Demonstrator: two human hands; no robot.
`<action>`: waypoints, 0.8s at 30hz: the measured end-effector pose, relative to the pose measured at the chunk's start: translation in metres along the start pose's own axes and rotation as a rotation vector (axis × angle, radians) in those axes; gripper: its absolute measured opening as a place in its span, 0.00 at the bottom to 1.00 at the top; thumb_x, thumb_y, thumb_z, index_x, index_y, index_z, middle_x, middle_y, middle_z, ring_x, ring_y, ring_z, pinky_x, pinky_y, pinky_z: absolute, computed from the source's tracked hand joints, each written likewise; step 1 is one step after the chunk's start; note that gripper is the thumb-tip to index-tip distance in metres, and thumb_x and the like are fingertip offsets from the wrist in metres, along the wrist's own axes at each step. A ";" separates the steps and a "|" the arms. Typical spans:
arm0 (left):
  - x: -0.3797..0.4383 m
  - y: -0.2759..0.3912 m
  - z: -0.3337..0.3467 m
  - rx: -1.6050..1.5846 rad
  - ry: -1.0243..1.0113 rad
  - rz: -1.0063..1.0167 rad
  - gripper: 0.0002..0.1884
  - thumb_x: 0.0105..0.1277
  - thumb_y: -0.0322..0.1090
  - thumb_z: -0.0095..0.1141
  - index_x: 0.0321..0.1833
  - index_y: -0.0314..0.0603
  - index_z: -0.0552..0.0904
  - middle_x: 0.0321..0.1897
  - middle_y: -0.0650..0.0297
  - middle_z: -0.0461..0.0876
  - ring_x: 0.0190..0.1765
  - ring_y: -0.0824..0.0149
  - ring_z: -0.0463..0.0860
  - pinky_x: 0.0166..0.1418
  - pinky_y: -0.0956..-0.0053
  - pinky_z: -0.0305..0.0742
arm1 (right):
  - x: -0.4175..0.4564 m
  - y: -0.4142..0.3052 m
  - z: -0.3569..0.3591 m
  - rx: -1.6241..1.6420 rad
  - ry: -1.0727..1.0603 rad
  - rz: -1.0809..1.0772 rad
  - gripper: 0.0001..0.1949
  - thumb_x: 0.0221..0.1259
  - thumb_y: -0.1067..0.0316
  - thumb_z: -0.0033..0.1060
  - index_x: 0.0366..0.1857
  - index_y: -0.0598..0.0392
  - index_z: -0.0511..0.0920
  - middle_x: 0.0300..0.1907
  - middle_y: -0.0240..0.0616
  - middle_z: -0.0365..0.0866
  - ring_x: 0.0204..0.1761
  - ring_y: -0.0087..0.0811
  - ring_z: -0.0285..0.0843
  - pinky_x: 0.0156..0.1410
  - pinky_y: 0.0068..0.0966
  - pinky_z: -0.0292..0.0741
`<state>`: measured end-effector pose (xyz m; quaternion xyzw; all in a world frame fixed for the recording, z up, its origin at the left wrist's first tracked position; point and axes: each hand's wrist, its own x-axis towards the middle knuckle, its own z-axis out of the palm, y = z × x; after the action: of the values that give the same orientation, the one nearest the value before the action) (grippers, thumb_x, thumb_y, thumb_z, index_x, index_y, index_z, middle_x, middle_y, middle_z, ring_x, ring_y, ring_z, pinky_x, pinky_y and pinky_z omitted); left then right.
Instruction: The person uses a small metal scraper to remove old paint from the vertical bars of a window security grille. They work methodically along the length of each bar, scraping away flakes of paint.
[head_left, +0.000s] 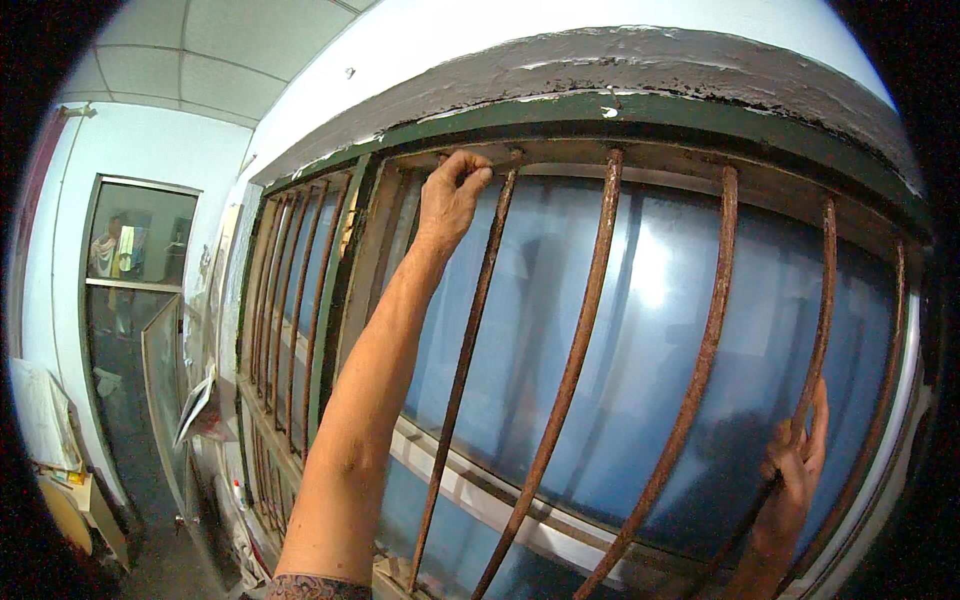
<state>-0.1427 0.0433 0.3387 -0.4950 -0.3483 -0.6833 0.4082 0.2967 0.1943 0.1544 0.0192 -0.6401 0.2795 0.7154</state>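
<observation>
My left hand (454, 191) is raised to the top of the window frame, its fingers curled and the thumb close to the index finger. It hides part of a bar top; whether it holds anything small is not visible. Rusty metal window bars (592, 300) stand in front of bluish glass panes (660, 360). Low on the right, my right hand (799, 465) is around a rusty bar (827, 292), with fingers on both sides of it. That hand is in shadow. A patterned sleeve (319, 587) shows at the lower end of my left arm.
A green frame post (330, 375) divides the window, with more bars (296, 300) to its left. Rough grey plaster (570, 75) borders the top. An open door panel (161, 390), hanging papers (196, 405) and a small table (94, 510) stand at the left.
</observation>
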 end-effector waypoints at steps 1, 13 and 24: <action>0.009 0.001 0.004 -0.001 0.035 0.045 0.07 0.66 0.32 0.60 0.42 0.37 0.83 0.32 0.63 0.86 0.37 0.70 0.82 0.46 0.73 0.76 | 0.001 0.003 -0.004 0.000 0.001 -0.007 0.46 0.45 0.63 0.61 0.77 0.53 0.55 0.31 0.25 0.65 0.26 0.16 0.60 0.29 0.12 0.59; 0.020 0.012 0.004 0.305 -0.102 0.492 0.09 0.57 0.22 0.61 0.40 0.38 0.79 0.34 0.51 0.84 0.39 0.45 0.83 0.42 0.56 0.76 | -0.007 -0.029 0.022 -0.171 0.190 0.162 0.46 0.41 0.63 0.62 0.76 0.47 0.59 0.36 0.29 0.67 0.27 0.17 0.61 0.29 0.12 0.60; -0.080 0.000 -0.037 0.381 -0.252 0.500 0.05 0.61 0.24 0.60 0.37 0.37 0.79 0.31 0.51 0.80 0.36 0.47 0.82 0.38 0.62 0.76 | -0.007 -0.027 0.019 -0.129 0.161 0.165 0.46 0.41 0.66 0.60 0.76 0.45 0.59 0.37 0.29 0.68 0.29 0.16 0.62 0.29 0.12 0.60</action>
<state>-0.1434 0.0282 0.2525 -0.5607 -0.3854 -0.4180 0.6020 0.2911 0.1616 0.1597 -0.1021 -0.5966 0.2961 0.7389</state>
